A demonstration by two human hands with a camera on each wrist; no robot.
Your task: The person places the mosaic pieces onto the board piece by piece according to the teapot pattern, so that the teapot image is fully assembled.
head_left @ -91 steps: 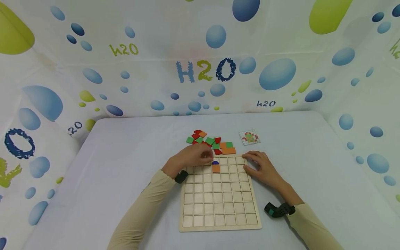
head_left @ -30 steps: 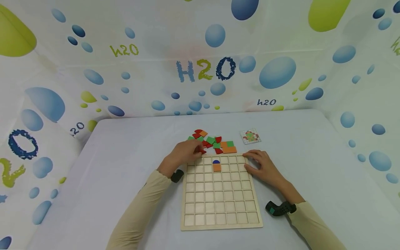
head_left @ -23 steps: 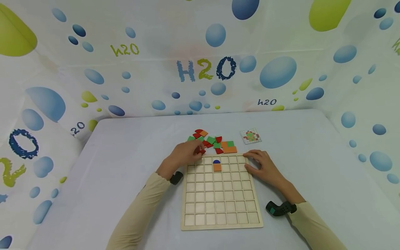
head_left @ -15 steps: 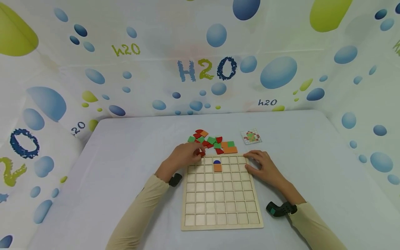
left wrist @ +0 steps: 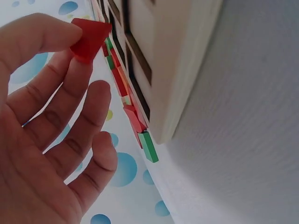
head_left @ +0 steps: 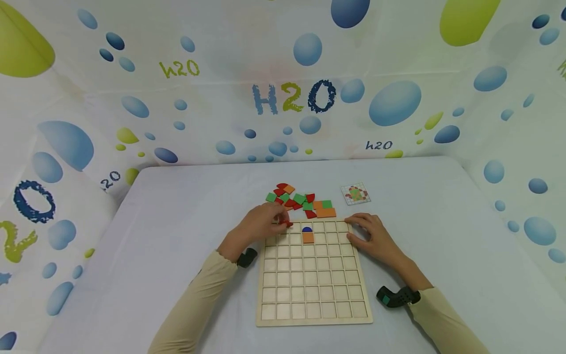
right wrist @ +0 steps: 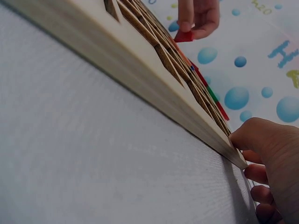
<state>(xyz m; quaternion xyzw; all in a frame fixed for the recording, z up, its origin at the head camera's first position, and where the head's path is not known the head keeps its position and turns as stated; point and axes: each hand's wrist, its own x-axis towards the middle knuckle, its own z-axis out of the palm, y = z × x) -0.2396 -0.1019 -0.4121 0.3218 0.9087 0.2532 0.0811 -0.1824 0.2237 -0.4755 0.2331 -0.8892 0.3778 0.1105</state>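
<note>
My left hand (head_left: 265,220) pinches a red tile (left wrist: 90,38) between thumb and fingertips, just above the far-left part of a wooden grid board (head_left: 311,293). In the left wrist view the other fingers hang loosely bent. The tile has a straight slanting side; its full outline is partly covered by the fingers. At the board's far-right corner, my right hand (head_left: 375,240) holds the edge, thumb on the right side and fingers by the corner. A blue half-round tile (head_left: 307,229) and an orange square tile (head_left: 308,238) lie in neighbouring cells, one above the other.
Beyond the board's far edge lies a loose pile of red, green and orange tiles, among them an orange rectangle (head_left: 326,213) and a green tile (head_left: 299,198). A pattern card (head_left: 355,193) rests at the far right. White cloth (head_left: 420,206) covers the table.
Three seconds ago my left hand was beside the blue tile; it moved left to the pile, took a red tile and drew it back over the board's far edge. My right hand stays put.
</note>
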